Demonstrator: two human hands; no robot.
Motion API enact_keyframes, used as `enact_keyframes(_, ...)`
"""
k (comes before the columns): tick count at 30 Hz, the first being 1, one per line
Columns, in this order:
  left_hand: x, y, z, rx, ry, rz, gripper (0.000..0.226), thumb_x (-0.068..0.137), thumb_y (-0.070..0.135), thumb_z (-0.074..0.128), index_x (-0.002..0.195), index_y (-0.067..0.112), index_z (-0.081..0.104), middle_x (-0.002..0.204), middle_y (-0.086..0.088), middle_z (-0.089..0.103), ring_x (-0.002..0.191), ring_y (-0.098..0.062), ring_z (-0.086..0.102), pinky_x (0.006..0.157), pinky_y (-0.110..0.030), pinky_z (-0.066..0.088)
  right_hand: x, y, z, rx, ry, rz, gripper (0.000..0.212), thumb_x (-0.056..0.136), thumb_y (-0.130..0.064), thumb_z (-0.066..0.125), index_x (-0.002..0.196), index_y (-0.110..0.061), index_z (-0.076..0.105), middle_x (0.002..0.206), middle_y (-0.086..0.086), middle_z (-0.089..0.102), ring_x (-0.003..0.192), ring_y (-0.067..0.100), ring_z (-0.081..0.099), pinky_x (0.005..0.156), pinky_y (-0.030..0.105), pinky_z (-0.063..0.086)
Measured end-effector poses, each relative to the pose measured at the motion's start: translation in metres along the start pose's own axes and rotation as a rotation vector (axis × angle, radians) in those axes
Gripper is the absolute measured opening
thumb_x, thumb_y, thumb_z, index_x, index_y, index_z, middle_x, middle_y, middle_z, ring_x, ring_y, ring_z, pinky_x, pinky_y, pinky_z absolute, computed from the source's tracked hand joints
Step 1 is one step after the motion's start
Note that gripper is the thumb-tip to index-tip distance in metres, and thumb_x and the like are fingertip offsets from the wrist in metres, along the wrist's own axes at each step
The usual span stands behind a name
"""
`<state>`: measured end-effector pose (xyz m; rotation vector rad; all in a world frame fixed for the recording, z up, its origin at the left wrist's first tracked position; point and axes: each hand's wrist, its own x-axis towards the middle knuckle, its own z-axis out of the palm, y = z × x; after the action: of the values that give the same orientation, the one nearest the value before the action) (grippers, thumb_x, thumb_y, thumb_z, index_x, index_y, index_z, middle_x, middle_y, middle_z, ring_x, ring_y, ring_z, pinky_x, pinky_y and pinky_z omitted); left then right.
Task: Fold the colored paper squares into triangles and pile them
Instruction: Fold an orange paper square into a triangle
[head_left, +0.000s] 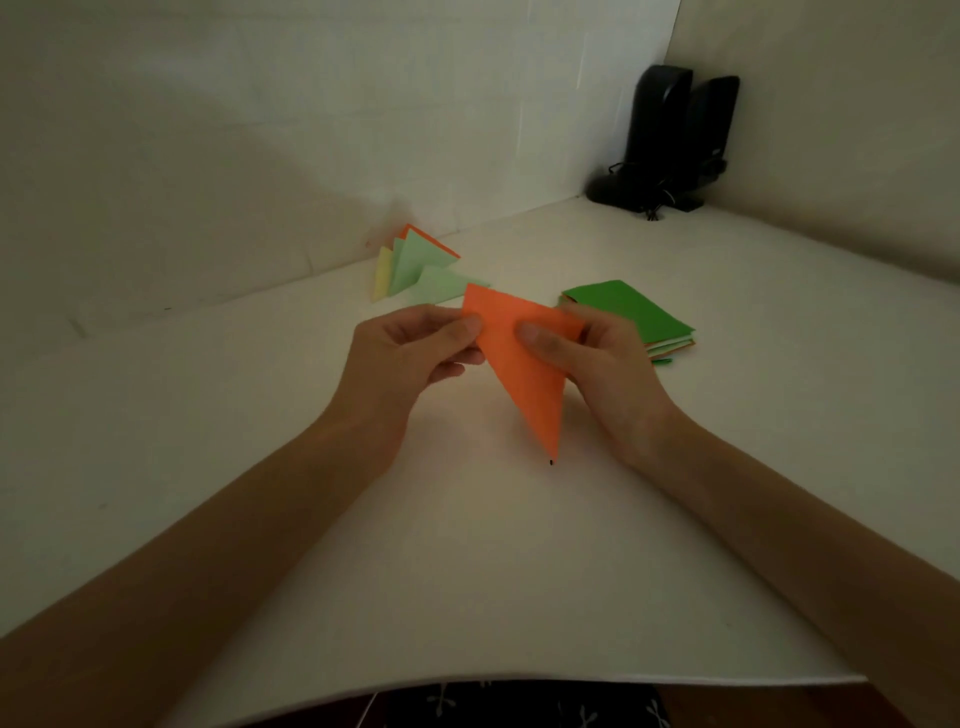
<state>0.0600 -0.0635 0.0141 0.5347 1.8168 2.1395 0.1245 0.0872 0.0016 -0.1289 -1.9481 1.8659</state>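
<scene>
An orange paper triangle (524, 371) hangs above the white table, its long point aimed down toward me. My left hand (410, 351) pinches its upper left edge, thumb on top. My right hand (592, 358) pinches its upper right part, thumb pressed on the front face. Behind the hands, a pile of folded triangles (415, 270) in pale green, yellow and orange lies near the back wall. To the right, a stack of unfolded squares (631, 314) with a dark green sheet on top rests on the table.
The white table (467, 571) ends in a front edge close to me and meets walls at the back and right. Two black speakers (670, 140) with cables stand in the far right corner.
</scene>
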Motion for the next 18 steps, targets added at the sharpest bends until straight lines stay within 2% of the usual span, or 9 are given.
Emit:
enact_keyframes(2,0.0013,-0.0026,-0.0002,-0.035,0.027,0.002,0.007,0.086,0.009,0.062,0.083,0.012,0.068,0.066,0.005,0.069,0.063,-0.004,0.064,0.060,-0.014,0.048,0.0012,0.0014,-0.0007,-0.018,0.001,-0.020,0.029,0.083,-0.011,0.066,0.086,0.017,0.058,0.079,0.015,0.053,0.074,0.022,0.046,0.068,0.032,0.037)
enact_keyframes(4,0.0029,-0.0054,-0.0011,-0.121,0.057,-0.020,0.011,0.088,0.010,0.059,0.083,0.015,0.067,0.069,0.006,0.070,0.067,-0.005,0.065,0.063,-0.015,0.049,0.0017,0.0016,-0.0005,-0.055,-0.051,-0.034,0.012,0.089,-0.002,0.057,0.081,0.004,0.064,0.073,0.012,0.054,0.068,0.019,0.047,0.064,0.029,0.038)
enact_keyframes(6,0.0050,-0.0065,-0.0020,-0.227,0.079,-0.048,0.014,0.091,0.011,0.055,0.084,0.015,0.067,0.072,0.006,0.071,0.070,-0.006,0.065,0.069,-0.018,0.052,0.0008,0.0030,0.0000,-0.057,-0.135,-0.036,0.021,0.090,0.002,0.052,0.080,-0.011,0.065,0.070,0.003,0.058,0.066,0.011,0.050,0.064,0.025,0.041)
enact_keyframes(8,0.0058,-0.0058,-0.0025,-0.248,0.080,-0.063,0.015,0.093,0.017,0.052,0.086,0.014,0.066,0.075,0.006,0.071,0.072,-0.006,0.066,0.070,-0.020,0.052,0.0009,0.0045,0.0004,-0.027,-0.182,-0.033,0.022,0.090,0.002,0.051,0.085,-0.014,0.065,0.074,0.002,0.059,0.069,0.012,0.051,0.067,0.025,0.042)
enact_keyframes(10,0.0043,-0.0052,-0.0013,-0.151,0.062,-0.074,0.020,0.089,0.032,0.056,0.088,0.015,0.066,0.081,0.005,0.071,0.073,-0.006,0.067,0.065,-0.018,0.051,0.0015,0.0051,-0.0006,0.011,-0.158,-0.038,0.015,0.086,-0.008,0.054,0.095,-0.014,0.064,0.081,0.003,0.060,0.073,0.014,0.053,0.069,0.025,0.044)
enact_keyframes(11,0.0024,-0.0061,0.0001,-0.069,0.049,-0.070,0.022,0.086,0.036,0.058,0.089,0.016,0.067,0.082,0.005,0.071,0.073,-0.006,0.067,0.063,-0.017,0.050,0.0021,0.0051,-0.0015,0.032,-0.139,-0.036,0.020,0.083,-0.012,0.054,0.101,-0.014,0.062,0.085,0.003,0.061,0.075,0.014,0.053,0.069,0.025,0.044)
enact_keyframes(14,-0.0020,-0.0098,0.0030,0.133,0.054,0.018,0.006,0.087,0.019,0.062,0.087,0.014,0.067,0.074,0.006,0.070,0.068,-0.003,0.067,0.058,-0.015,0.050,0.0035,0.0064,-0.0034,0.082,-0.136,-0.007,0.028,0.077,-0.014,0.058,0.105,-0.016,0.061,0.089,0.001,0.063,0.080,0.016,0.056,0.073,0.029,0.045)
enact_keyframes(18,0.0011,-0.0098,-0.0013,0.119,0.064,0.034,0.005,0.087,0.009,0.063,0.086,0.011,0.067,0.067,0.007,0.069,0.063,-0.006,0.066,0.063,-0.021,0.055,0.0060,-0.0005,-0.0049,0.150,-0.105,0.092,0.020,0.077,-0.019,0.058,0.095,-0.012,0.064,0.076,-0.003,0.065,0.069,0.013,0.057,0.063,0.024,0.044)
